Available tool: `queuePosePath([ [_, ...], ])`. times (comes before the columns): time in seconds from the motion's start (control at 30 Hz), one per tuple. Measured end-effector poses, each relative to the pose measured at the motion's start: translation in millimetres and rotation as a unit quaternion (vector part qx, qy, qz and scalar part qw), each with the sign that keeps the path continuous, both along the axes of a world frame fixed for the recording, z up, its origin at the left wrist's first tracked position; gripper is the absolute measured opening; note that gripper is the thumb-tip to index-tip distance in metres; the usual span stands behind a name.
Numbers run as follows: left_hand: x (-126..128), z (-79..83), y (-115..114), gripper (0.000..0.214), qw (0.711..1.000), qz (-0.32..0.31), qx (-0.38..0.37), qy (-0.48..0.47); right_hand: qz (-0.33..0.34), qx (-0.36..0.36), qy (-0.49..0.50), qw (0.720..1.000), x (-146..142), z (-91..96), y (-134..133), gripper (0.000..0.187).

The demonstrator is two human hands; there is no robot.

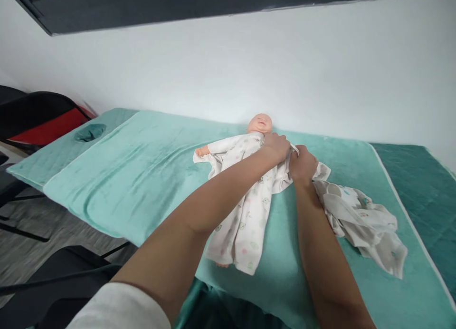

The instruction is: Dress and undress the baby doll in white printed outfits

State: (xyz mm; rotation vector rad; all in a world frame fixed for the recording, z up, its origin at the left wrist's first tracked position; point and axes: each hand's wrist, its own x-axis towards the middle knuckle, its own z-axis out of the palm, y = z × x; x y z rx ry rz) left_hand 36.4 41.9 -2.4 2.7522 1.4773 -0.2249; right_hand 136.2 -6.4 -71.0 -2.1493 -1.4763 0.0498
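Note:
A baby doll [260, 123] lies on its back on the green bed, its head toward the wall. It is dressed in white patterned baby clothes [247, 234], and an outer garment is spread open under its arm on the left. My left hand [277, 147] is closed on the clothing at the doll's shoulder and upper arm on the right side. Just beside it, my right hand [302, 163] pinches white cloth of the sleeve there. The doll's arm on that side is hidden by my hands and the fabric.
A crumpled white patterned garment [363, 219] lies right of my right forearm. The green bed cover [142, 143] runs along the white wall [213, 72]. Black chairs [64, 281] stand at the left and front left. A dark ledge [213, 5] juts out above.

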Motion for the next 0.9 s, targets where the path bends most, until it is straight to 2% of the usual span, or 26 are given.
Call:
queuePosePath([
  [0.13,-5.0,0.6,4.0,0.039,1.0,-0.009,0.008,0.026,-0.014,0.0,0.037,0.999,4.8,-3.8,2.1,0.04],
  [0.37,16.2,-21.9,14.8,0.031,0.995,-0.091,-0.024,0.046,-0.008,0.009,0.067,0.998,6.0,-11.7,7.4,0.038],
  [0.47,16.4,-24.0,21.0,0.033,0.992,-0.113,-0.02,0.055,-0.004,0.021,0.088,0.996,8.6,-13.5,8.7,0.037],
  [0.67,1.3,-5.2,22.6,0.04,0.992,-0.109,0.026,0.058,-0.014,0.052,0.125,0.991,16.1,-12.9,5.6,0.044],
  [0.9,-34.7,17.3,19.8,0.044,0.991,-0.084,0.072,0.07,-0.025,0.104,0.19,0.976,23.5,-15.1,1.8,0.045],
])
